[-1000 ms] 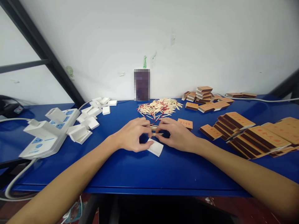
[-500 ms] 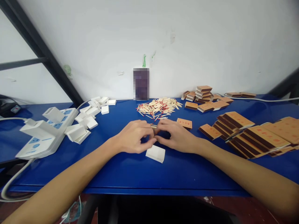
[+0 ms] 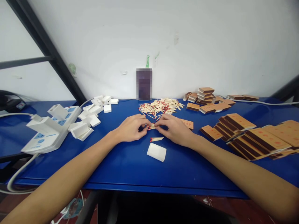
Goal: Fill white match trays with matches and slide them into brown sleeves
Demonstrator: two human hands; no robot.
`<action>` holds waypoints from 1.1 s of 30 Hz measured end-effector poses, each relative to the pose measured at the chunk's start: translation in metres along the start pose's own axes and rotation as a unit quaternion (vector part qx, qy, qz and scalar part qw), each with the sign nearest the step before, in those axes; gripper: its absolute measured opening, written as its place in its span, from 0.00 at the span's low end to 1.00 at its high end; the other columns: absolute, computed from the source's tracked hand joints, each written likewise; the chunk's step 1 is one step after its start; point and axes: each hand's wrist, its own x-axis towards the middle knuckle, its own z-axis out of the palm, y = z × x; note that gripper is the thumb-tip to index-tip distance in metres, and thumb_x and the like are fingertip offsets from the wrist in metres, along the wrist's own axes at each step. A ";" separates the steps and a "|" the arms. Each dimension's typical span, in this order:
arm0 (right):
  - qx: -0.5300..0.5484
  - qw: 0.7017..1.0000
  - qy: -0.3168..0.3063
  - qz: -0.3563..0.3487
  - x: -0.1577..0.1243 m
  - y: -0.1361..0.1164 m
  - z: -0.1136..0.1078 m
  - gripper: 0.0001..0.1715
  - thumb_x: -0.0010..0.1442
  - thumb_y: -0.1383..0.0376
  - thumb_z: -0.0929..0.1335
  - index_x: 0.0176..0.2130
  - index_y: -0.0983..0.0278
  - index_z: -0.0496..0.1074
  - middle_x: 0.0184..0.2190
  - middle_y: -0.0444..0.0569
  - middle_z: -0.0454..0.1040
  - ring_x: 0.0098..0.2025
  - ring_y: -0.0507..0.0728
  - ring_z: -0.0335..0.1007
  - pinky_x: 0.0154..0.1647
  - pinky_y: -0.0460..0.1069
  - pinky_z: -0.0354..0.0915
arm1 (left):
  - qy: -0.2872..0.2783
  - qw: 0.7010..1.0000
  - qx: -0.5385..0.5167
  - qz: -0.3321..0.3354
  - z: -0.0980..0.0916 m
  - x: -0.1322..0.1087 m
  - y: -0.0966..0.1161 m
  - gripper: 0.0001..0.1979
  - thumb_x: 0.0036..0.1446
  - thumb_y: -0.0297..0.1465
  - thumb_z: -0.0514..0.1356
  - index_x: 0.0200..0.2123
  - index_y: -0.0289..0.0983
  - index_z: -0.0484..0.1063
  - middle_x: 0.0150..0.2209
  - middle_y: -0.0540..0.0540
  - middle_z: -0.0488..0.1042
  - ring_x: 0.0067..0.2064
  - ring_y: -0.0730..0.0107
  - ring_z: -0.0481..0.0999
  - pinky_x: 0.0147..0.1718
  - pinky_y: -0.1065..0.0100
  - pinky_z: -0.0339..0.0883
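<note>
Between my hands lies a small bunch of matches (image 3: 152, 126). My left hand (image 3: 134, 128) pinches its red-headed left end, and my right hand (image 3: 174, 129) has its fingertips on the right end. Just below, a few loose matches (image 3: 156, 139) rest on the blue table (image 3: 116, 174). Nearer the front is a white matchbox tray (image 3: 156, 152). Behind my hands spreads a large pile of matches (image 3: 163, 106). An orange matchbox (image 3: 188, 124) is partly hidden behind my right hand.
White trays (image 3: 90, 113) are heaped at the left beside a power strip (image 3: 52, 133) with plugged-in chargers. Brown-sided matchboxes (image 3: 261, 137) are stacked at the right, with more boxes (image 3: 205, 99) at the back. A dark pixelated object (image 3: 144, 84) stands against the wall.
Both hands have moved away from the front edge, back towards the large match pile. The loose matches above the white tray are now uncovered, and the bunch between my fingers shows.
</note>
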 end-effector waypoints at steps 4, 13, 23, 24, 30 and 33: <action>0.001 1.000 0.004 -0.004 0.000 0.001 0.000 0.10 0.64 0.66 0.66 0.38 0.63 0.77 0.36 0.51 0.73 0.39 0.58 0.69 0.42 0.54 0.66 | -0.006 1.000 0.004 -0.004 0.002 0.000 0.000 0.12 0.61 0.28 0.53 0.42 0.36 0.76 0.33 0.47 0.72 0.36 0.68 0.70 0.36 0.67 0.64; -0.008 1.000 0.017 -0.024 -0.004 0.001 -0.003 0.09 0.63 0.66 0.67 0.37 0.64 0.78 0.35 0.51 0.72 0.38 0.57 0.68 0.39 0.52 0.65 | -0.016 1.000 -0.001 0.005 0.001 0.000 0.000 0.12 0.62 0.28 0.54 0.43 0.37 0.76 0.35 0.46 0.71 0.37 0.68 0.70 0.37 0.67 0.64; 0.010 0.999 -0.010 -0.031 -0.006 -0.003 -0.008 0.07 0.63 0.67 0.66 0.36 0.63 0.76 0.34 0.50 0.73 0.38 0.56 0.68 0.39 0.50 0.63 | -0.032 0.999 -0.013 0.003 0.001 -0.001 0.000 0.13 0.62 0.28 0.54 0.45 0.37 0.77 0.36 0.46 0.71 0.38 0.68 0.71 0.39 0.67 0.65; 0.011 0.999 -0.012 -0.031 -0.006 -0.004 -0.008 0.07 0.63 0.67 0.66 0.36 0.63 0.75 0.35 0.50 0.72 0.38 0.56 0.68 0.38 0.50 0.63 | -0.032 0.999 -0.012 0.004 0.001 -0.001 0.000 0.13 0.62 0.28 0.54 0.45 0.37 0.77 0.36 0.46 0.71 0.38 0.68 0.71 0.39 0.67 0.65; 0.013 1.000 -0.014 -0.022 -0.006 -0.004 -0.008 0.07 0.63 0.67 0.66 0.34 0.63 0.73 0.34 0.49 0.72 0.38 0.56 0.67 0.36 0.49 0.61 | -0.032 0.999 -0.009 0.003 0.002 -0.001 0.000 0.13 0.62 0.27 0.54 0.45 0.37 0.77 0.36 0.46 0.71 0.39 0.68 0.71 0.40 0.67 0.65; 0.013 1.000 -0.013 -0.020 -0.006 -0.004 -0.008 0.06 0.63 0.67 0.66 0.34 0.63 0.73 0.33 0.49 0.71 0.37 0.55 0.67 0.36 0.48 0.60 | -0.029 1.000 -0.008 0.005 0.001 -0.001 0.000 0.12 0.62 0.28 0.54 0.44 0.37 0.77 0.36 0.46 0.71 0.39 0.68 0.71 0.40 0.67 0.65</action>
